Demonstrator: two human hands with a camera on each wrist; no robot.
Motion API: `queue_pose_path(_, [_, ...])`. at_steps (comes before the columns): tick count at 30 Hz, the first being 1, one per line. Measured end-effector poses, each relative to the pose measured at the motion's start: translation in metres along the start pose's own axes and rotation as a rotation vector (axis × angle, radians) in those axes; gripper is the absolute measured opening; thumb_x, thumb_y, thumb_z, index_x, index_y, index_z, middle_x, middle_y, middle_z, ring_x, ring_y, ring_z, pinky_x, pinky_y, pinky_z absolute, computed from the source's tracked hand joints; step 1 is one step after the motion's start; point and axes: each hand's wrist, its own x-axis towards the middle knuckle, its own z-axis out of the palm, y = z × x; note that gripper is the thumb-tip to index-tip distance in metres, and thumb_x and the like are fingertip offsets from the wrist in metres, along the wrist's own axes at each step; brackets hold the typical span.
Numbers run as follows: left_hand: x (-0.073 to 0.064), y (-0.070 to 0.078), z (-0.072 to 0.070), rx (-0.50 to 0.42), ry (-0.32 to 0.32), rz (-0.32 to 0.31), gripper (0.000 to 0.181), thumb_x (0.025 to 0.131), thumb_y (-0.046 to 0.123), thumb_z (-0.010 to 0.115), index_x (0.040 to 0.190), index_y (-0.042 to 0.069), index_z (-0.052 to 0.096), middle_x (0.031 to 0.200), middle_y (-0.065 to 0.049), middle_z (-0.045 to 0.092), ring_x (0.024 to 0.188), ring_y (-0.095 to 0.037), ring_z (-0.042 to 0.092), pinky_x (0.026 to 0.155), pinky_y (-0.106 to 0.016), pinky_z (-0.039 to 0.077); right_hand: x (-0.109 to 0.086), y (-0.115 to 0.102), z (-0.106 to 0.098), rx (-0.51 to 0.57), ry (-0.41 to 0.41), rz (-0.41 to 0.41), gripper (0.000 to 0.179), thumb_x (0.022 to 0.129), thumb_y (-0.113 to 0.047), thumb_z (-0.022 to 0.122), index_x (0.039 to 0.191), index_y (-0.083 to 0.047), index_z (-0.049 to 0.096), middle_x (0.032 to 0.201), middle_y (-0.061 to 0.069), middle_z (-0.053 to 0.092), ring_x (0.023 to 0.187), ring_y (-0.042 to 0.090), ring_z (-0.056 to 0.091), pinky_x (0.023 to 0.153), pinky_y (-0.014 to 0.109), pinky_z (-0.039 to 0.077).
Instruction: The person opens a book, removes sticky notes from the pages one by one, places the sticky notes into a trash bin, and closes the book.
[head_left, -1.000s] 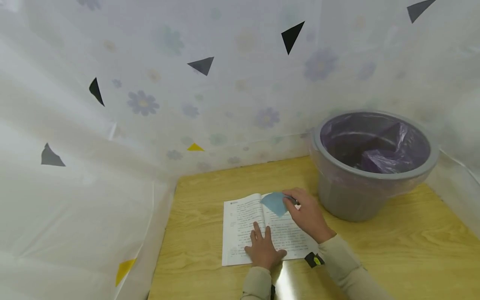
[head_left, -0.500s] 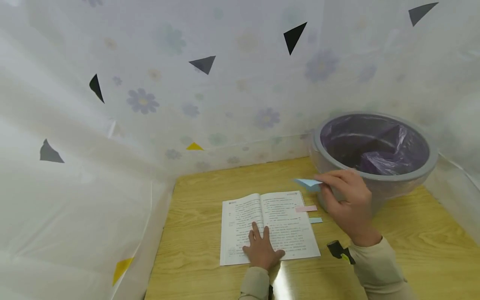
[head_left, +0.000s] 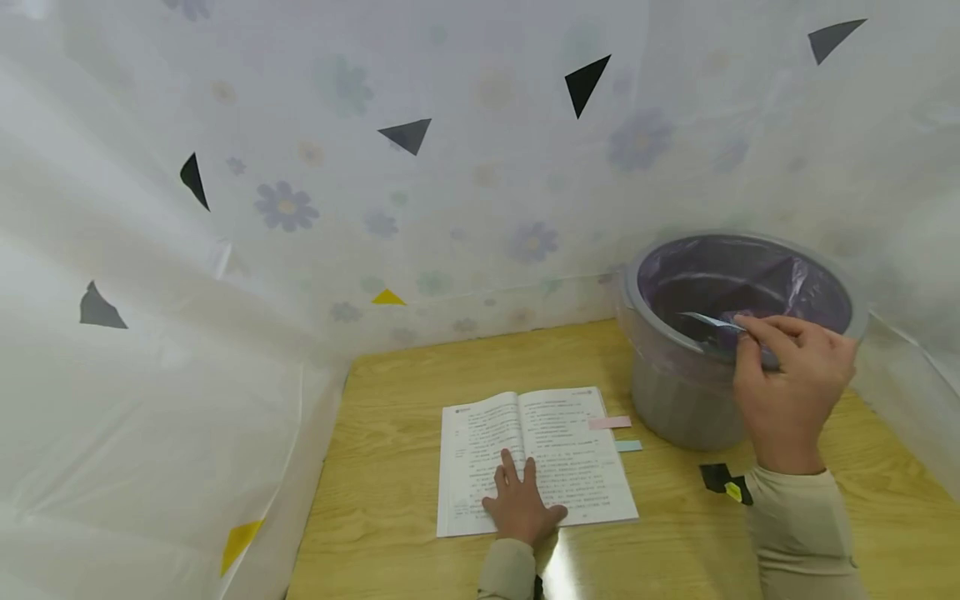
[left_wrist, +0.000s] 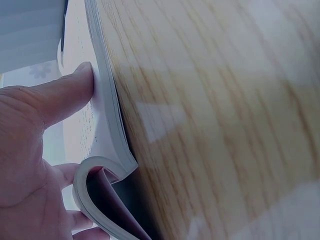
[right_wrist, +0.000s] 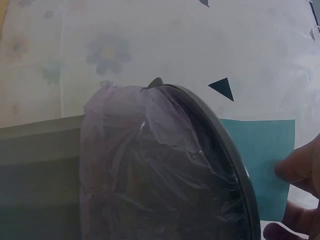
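Note:
My right hand point(head_left: 798, 383) pinches a blue square sticky note point(head_left: 708, 321) by its edge, over the near rim of a grey trash bin point(head_left: 675, 400). In the right wrist view the sticky note point(right_wrist: 265, 160) hangs flat behind the bin's rim point(right_wrist: 240, 170), thumb on one face. An open book point(head_left: 480, 433) with printed pages lies on the table. Across the lower part of its spread rests my left hand point(head_left: 519, 504), fingers spread. The left wrist view has the thumb point(left_wrist: 75, 90) on the page by the book's lower edge.
A purple plastic liner point(right_wrist: 165, 130) covers the bin's inside and folds over the rim. A pink tab point(head_left: 609, 422) and a light blue tab point(head_left: 628, 446) stick out from the book's right edge. Flower-patterned sheeting point(head_left: 450, 208) walls the wooden table point(head_left: 390, 375).
My right hand has lifted the sticky note off the right page and carried it right, over the bin. The two tabs now show. My left hand stays on the book.

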Motion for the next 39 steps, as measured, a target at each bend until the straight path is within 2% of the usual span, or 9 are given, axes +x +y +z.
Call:
queue_pose_path(2, [0.000, -0.001, 0.000, -0.001, -0.006, 0.000, 0.096, 0.065, 0.059, 0.082, 0.146, 0.021, 0.048, 0.164, -0.017, 0.023, 0.142, -0.037, 0.037, 0.095, -0.074, 0.041, -0.003, 0.004, 0.000, -0.015, -0.038, 0.004, 0.024, 0.090, -0.005, 0.056, 0.091, 0.005, 0.078, 0.096, 0.032, 0.067, 0.092, 0.050, 0.051, 0.102, 0.052, 0.029])
queue_pose_path(8, [0.001, -0.001, 0.000, -0.015, -0.029, -0.005, 0.096, 0.067, 0.060, 0.081, 0.147, 0.021, 0.046, 0.165, -0.017, 0.021, 0.144, -0.038, 0.034, 0.096, -0.074, 0.040, -0.008, 0.008, 0.003, -0.017, -0.072, 0.047, 0.020, 0.089, -0.004, 0.060, 0.091, 0.002, 0.079, 0.100, 0.030, 0.067, 0.103, 0.000, 0.038, 0.097, 0.060, 0.023])
queue_pose_path(14, [-0.001, -0.002, -0.003, -0.013, -0.029, -0.003, 0.096, 0.067, 0.059, 0.082, 0.147, 0.020, 0.046, 0.164, -0.017, 0.022, 0.144, -0.038, 0.035, 0.094, -0.074, 0.042, -0.008, 0.007, 0.003, -0.034, -0.087, 0.074, 0.020, 0.089, -0.006, 0.061, 0.098, 0.004, 0.077, 0.104, 0.031, 0.066, 0.100, 0.032, 0.050, 0.101, 0.060, 0.025])
queue_pose_path(16, [-0.002, -0.003, -0.003, -0.009, -0.030, -0.003, 0.096, 0.067, 0.060, 0.082, 0.147, 0.021, 0.046, 0.165, -0.017, 0.022, 0.144, -0.038, 0.035, 0.094, -0.073, 0.042, -0.010, 0.004, 0.004, -0.011, -0.047, 0.066, 0.021, 0.089, -0.007, 0.061, 0.094, 0.005, 0.077, 0.100, 0.032, 0.067, 0.097, 0.024, 0.052, 0.104, 0.052, 0.028])
queue_pose_path(22, [-0.004, -0.003, -0.003, -0.005, -0.027, -0.004, 0.097, 0.066, 0.060, 0.082, 0.147, 0.022, 0.046, 0.165, -0.016, 0.022, 0.145, -0.037, 0.034, 0.096, -0.073, 0.042, -0.025, -0.025, 0.014, 0.229, 0.202, -0.053, 0.023, 0.082, -0.009, 0.061, 0.074, 0.008, 0.074, 0.074, 0.031, 0.064, 0.075, 0.036, 0.053, 0.093, 0.022, 0.036])
queue_pose_path(25, [-0.005, -0.003, -0.002, -0.010, -0.026, -0.004, 0.096, 0.066, 0.059, 0.082, 0.147, 0.022, 0.046, 0.165, -0.016, 0.022, 0.145, -0.037, 0.035, 0.096, -0.073, 0.041, -0.045, -0.030, 0.022, 0.354, 0.197, -0.163, 0.022, 0.082, -0.008, 0.064, 0.071, 0.010, 0.071, 0.067, 0.028, 0.061, 0.071, 0.041, 0.050, 0.086, 0.018, 0.041])
queue_pose_path(28, [-0.004, -0.003, -0.001, -0.015, -0.025, -0.001, 0.097, 0.066, 0.059, 0.082, 0.147, 0.022, 0.046, 0.165, -0.016, 0.022, 0.144, -0.037, 0.035, 0.096, -0.073, 0.041, -0.079, -0.012, 0.027, 0.403, -0.047, -0.215, 0.017, 0.084, -0.006, 0.065, 0.078, 0.007, 0.074, 0.072, 0.021, 0.066, 0.073, 0.029, 0.055, 0.082, 0.015, 0.043])
queue_pose_path(34, [0.000, -0.001, 0.000, 0.008, -0.018, -0.005, 0.097, 0.067, 0.061, 0.081, 0.148, 0.024, 0.045, 0.166, -0.015, 0.020, 0.145, -0.036, 0.035, 0.098, -0.071, 0.041, -0.155, 0.043, 0.032, 0.093, -0.880, 0.016, 0.016, 0.090, -0.008, 0.069, 0.106, -0.010, 0.074, 0.107, 0.005, 0.071, 0.095, 0.019, 0.062, 0.079, 0.028, 0.052])
queue_pose_path(39, [-0.002, 0.000, -0.001, 0.003, -0.020, -0.005, 0.097, 0.066, 0.060, 0.081, 0.148, 0.024, 0.045, 0.165, -0.015, 0.021, 0.145, -0.036, 0.035, 0.098, -0.072, 0.041, -0.186, 0.071, 0.036, 0.013, -1.015, 0.156, 0.021, 0.092, -0.009, 0.066, 0.112, -0.002, 0.071, 0.114, 0.016, 0.068, 0.100, 0.035, 0.064, 0.084, 0.053, 0.052])
